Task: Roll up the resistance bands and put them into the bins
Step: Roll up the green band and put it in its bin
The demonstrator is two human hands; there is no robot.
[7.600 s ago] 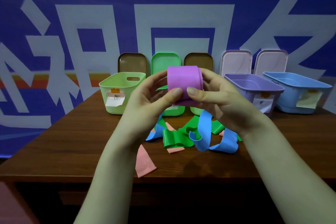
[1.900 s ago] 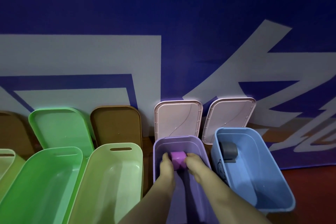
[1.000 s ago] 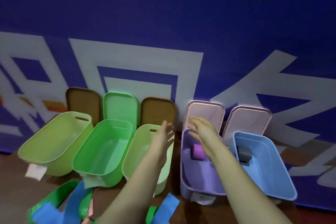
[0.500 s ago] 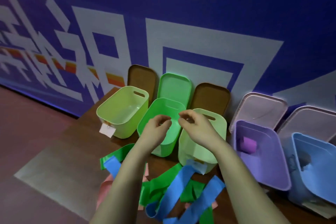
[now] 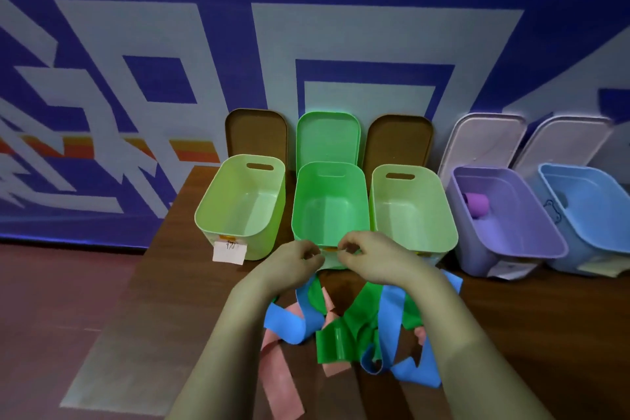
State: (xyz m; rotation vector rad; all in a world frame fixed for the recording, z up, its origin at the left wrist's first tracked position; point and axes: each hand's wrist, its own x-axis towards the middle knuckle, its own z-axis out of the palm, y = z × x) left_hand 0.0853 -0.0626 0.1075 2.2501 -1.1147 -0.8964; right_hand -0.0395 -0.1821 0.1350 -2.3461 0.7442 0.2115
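Resistance bands [image 5: 341, 341] lie loose in a tangled heap of blue, green and pink strips on the table [image 5: 163, 300], just in front of the bins [image 5: 218, 201] and under both wrists; their number cannot be told. One rolled purple band [image 5: 477, 206] sits in the purple bin [image 5: 531, 232]. Bare wood stays open from the heap to the table's slanting left edge. Five bins line the wall: two light green, one green, one purple, one blue. Five lids [image 5: 327, 136] lean behind them. The left hand [image 5: 293, 261] and right hand [image 5: 375, 257] hover close together at the green bin's front rim, fingers curled; whether they pinch anything cannot be told.
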